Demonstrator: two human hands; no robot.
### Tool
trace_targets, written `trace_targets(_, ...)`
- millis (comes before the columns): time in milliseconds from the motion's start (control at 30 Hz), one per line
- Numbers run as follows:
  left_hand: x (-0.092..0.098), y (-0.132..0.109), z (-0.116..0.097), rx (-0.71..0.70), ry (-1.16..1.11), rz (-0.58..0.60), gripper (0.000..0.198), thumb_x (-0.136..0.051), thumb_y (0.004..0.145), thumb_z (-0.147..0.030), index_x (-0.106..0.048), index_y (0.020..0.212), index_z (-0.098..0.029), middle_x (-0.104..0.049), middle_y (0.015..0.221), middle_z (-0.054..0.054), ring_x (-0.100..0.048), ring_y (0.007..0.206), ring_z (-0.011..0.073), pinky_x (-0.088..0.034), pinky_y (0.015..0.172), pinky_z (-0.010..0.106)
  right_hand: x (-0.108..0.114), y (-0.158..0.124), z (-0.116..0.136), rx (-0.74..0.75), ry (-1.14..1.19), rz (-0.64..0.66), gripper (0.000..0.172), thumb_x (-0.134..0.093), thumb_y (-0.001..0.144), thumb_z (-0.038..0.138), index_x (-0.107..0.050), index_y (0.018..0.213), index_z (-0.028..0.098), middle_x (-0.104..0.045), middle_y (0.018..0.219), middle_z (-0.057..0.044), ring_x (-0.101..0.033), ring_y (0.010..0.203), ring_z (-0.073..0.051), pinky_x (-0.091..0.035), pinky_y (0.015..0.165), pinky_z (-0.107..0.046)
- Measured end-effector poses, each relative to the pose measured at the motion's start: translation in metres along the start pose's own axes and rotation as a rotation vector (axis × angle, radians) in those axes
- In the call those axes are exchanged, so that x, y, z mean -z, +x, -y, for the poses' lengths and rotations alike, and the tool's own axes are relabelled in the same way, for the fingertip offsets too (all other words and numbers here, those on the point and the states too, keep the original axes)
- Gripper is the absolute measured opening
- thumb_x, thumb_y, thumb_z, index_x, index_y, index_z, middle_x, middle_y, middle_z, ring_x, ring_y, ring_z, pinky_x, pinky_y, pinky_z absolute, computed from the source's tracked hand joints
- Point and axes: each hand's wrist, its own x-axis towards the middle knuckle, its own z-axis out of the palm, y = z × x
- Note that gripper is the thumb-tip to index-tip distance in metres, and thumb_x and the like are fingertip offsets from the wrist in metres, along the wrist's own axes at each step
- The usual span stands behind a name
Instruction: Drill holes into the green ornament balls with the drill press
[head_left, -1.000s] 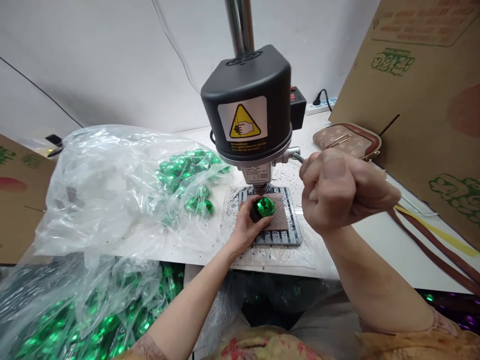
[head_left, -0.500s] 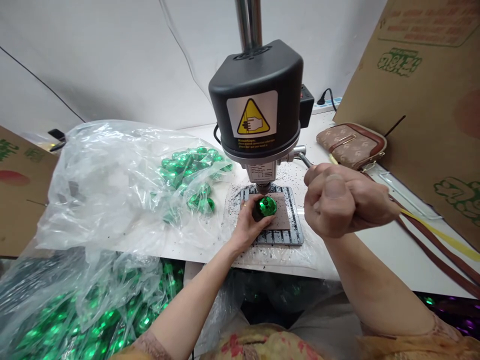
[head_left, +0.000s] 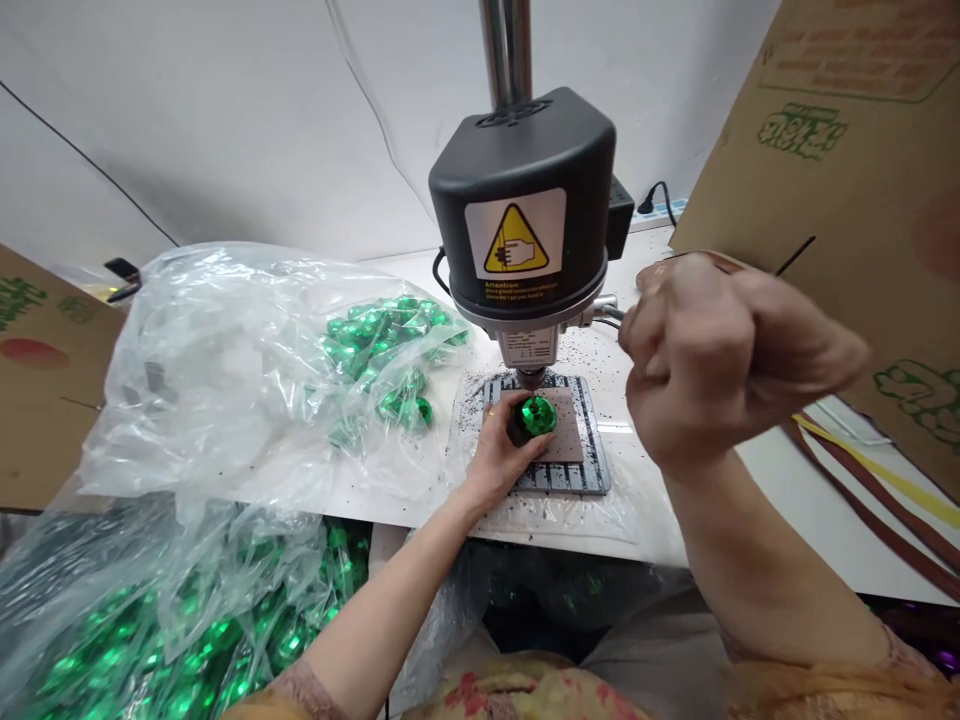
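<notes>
A shiny green faceted ball (head_left: 538, 414) sits under the chuck of a small black drill press (head_left: 525, 200). My left hand (head_left: 504, 440) grips it from the left side, thumb and fingers curled round it. The ball rests on a brownish pad (head_left: 568, 440) that lies on the slotted metal base (head_left: 598, 470). Up at the right, my right hand (head_left: 705, 360) is closed in a fist round the drill press's feed lever (head_left: 609, 312); most of the lever is hidden by the hand, which is slightly blurred.
Several green balls (head_left: 382, 335) lie in a clear plastic bag (head_left: 202, 380) on the left of the white table. A bigger bag of green balls (head_left: 172, 630) stands below its edge. Cardboard boxes (head_left: 825, 230) flank the table. Straps (head_left: 877, 490) lie at right; dark shavings surround the base.
My right hand has risen with the feed lever and now covers most of the brown patterned pouch. My left hand still holds the ball in place. The view has shifted slightly.
</notes>
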Motion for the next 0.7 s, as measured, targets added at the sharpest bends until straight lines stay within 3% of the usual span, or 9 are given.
trace_targets(100, 0.002, -0.02, -0.007, -0.004, 0.104, -0.174, 0.049, -0.081, 0.076, -0.033, -0.059, 0.118, -0.024, -0.065, 0.115, 0.008, -0.062, 0.111, 0.0279, -0.049, 0.098, 0.044, -0.011, 0.013, 0.007, -0.007, 0.042, -0.093, 0.048, -0.06, 0.086, 0.014, -0.027, 0.051, 0.019, -0.026, 0.046, 0.005, -0.033, 0.041, -0.007, -0.02, 0.044, -0.029)
trace_targets(200, 0.014, -0.066, -0.008, -0.244, 0.227, -0.226, 0.055, -0.082, 0.073, -0.039, -0.057, 0.12, -0.025, -0.067, 0.106, 0.008, -0.066, 0.1, 0.0264, -0.054, 0.088, 0.041, -0.016, 0.017, 0.004, 0.016, 0.034, -0.105, 0.046, -0.059, 0.085, 0.01, -0.027, 0.053, 0.021, -0.027, 0.046, 0.006, -0.031, 0.04, -0.006, -0.02, 0.044, -0.029)
trace_targets(267, 0.024, -0.105, 0.002, -0.501, 0.247, -0.045, 0.066, -0.083, 0.071, -0.043, -0.053, 0.128, -0.026, -0.069, 0.103, 0.008, -0.068, 0.091, 0.0251, -0.056, 0.078, 0.038, -0.017, 0.016, 0.003, 0.027, 0.029, -0.12, 0.046, -0.057, 0.085, 0.008, -0.025, 0.054, 0.022, -0.027, 0.046, 0.006, -0.03, 0.04, -0.006, -0.02, 0.045, -0.029)
trace_targets(333, 0.032, -0.14, 0.02, -0.628, 0.337, 0.246, 0.062, -0.08, 0.074, -0.047, -0.056, 0.129, -0.03, -0.071, 0.105, 0.009, -0.068, 0.081, 0.0237, -0.055, 0.068, 0.035, -0.018, 0.015, 0.004, 0.023, 0.044, -0.125, 0.047, -0.056, 0.084, 0.008, -0.023, 0.055, 0.023, -0.027, 0.046, 0.006, -0.03, 0.041, -0.006, -0.02, 0.047, -0.03)
trace_targets(367, 0.034, -0.154, 0.032, -0.598, 0.391, 0.373, 0.053, -0.076, 0.078, -0.046, -0.06, 0.126, -0.032, -0.071, 0.107, 0.009, -0.068, 0.077, 0.0231, -0.054, 0.066, 0.035, -0.018, 0.015, 0.004, 0.023, 0.059, -0.13, 0.048, -0.056, 0.084, 0.008, -0.022, 0.055, 0.023, -0.027, 0.046, 0.006, -0.029, 0.041, -0.006, -0.019, 0.048, -0.03)
trace_targets(433, 0.036, -0.171, 0.056, -0.37, 0.45, 0.522, 0.037, -0.067, 0.087, -0.039, -0.065, 0.124, -0.034, -0.071, 0.11, 0.009, -0.068, 0.077, 0.0241, -0.054, 0.07, 0.036, -0.018, 0.014, 0.005, 0.005, 0.078, -0.143, 0.048, -0.057, 0.084, 0.01, -0.021, 0.055, 0.024, -0.026, 0.046, 0.005, -0.029, 0.041, -0.006, -0.017, 0.049, -0.031)
trace_targets(533, 0.034, -0.173, 0.076, -0.028, 0.436, 0.448, 0.032, -0.064, 0.088, -0.035, -0.069, 0.119, -0.03, -0.072, 0.103, 0.01, -0.07, 0.081, 0.0286, -0.055, 0.073, 0.039, -0.018, 0.014, 0.005, -0.03, 0.076, -0.158, 0.047, -0.057, 0.084, 0.013, -0.021, 0.055, 0.023, -0.025, 0.047, 0.005, -0.029, 0.041, -0.007, -0.016, 0.05, -0.032)
trace_targets(600, 0.035, -0.164, 0.067, 0.035, 0.409, 0.424, 0.031, -0.071, 0.082, -0.033, -0.071, 0.112, -0.026, -0.072, 0.095, 0.009, -0.07, 0.081, 0.0309, -0.056, 0.071, 0.04, -0.018, 0.014, 0.003, -0.025, 0.068, -0.166, 0.047, -0.057, 0.084, 0.014, -0.021, 0.054, 0.023, -0.025, 0.046, 0.005, -0.03, 0.041, -0.007, -0.016, 0.049, -0.031)
trace_targets(700, 0.044, -0.142, 0.021, -0.017, 0.265, 0.696, 0.028, -0.067, 0.081, -0.02, -0.072, 0.108, -0.028, -0.074, 0.092, 0.005, -0.072, 0.08, 0.0269, -0.057, 0.069, 0.035, -0.017, 0.015, 0.001, 0.008, 0.047, -0.177, 0.047, -0.059, 0.082, 0.014, -0.023, 0.053, 0.023, -0.027, 0.043, 0.005, -0.029, 0.04, -0.007, -0.017, 0.047, -0.031)
